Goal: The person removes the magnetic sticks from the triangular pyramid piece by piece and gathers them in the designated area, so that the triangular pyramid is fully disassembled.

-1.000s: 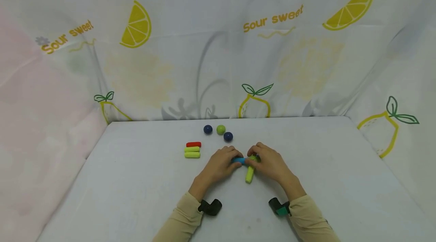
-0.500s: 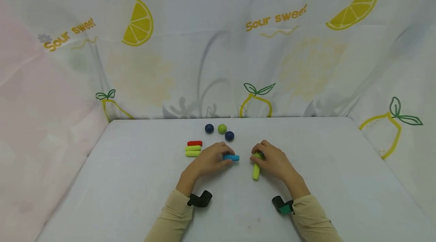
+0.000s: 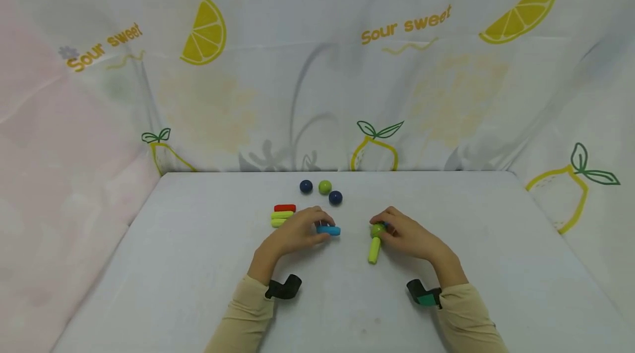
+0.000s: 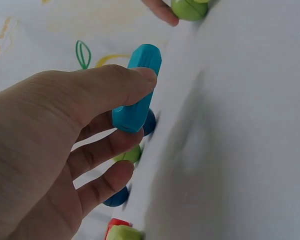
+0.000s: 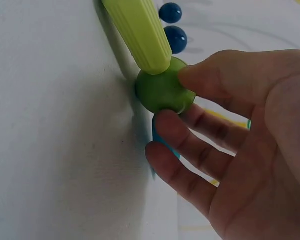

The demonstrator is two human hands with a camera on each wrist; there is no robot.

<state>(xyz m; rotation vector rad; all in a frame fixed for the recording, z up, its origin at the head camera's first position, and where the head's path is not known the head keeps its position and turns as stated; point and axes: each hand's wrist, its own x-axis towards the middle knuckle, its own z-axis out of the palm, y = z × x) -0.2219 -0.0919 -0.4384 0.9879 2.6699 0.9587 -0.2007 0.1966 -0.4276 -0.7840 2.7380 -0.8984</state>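
Observation:
My left hand (image 3: 295, 231) pinches a short blue stick (image 3: 329, 230) between thumb and fingers, close above the white table. In the left wrist view the thumb lies along the stick's faceted side. To its right, my right hand (image 3: 409, 236) grips a green ball (image 3: 377, 230) with thumb and fingertips. A yellow-green ribbed stick (image 3: 374, 252) meets the ball and points toward me. In the right wrist view, part of another blue piece (image 5: 164, 137) shows below the ball, mostly hidden behind the fingers.
Two dark blue balls (image 3: 306, 186) and a green ball (image 3: 324, 187) lie toward the back of the table (image 3: 198, 276). Beside my left hand lie a red stick (image 3: 285, 208) and two yellow-green sticks (image 3: 281, 214). A printed cloth (image 3: 297, 94) hangs behind.
My left hand has moved left with the blue stick, away from the right hand. The right hand, with the green ball and yellow-green stick, has shifted slightly right.

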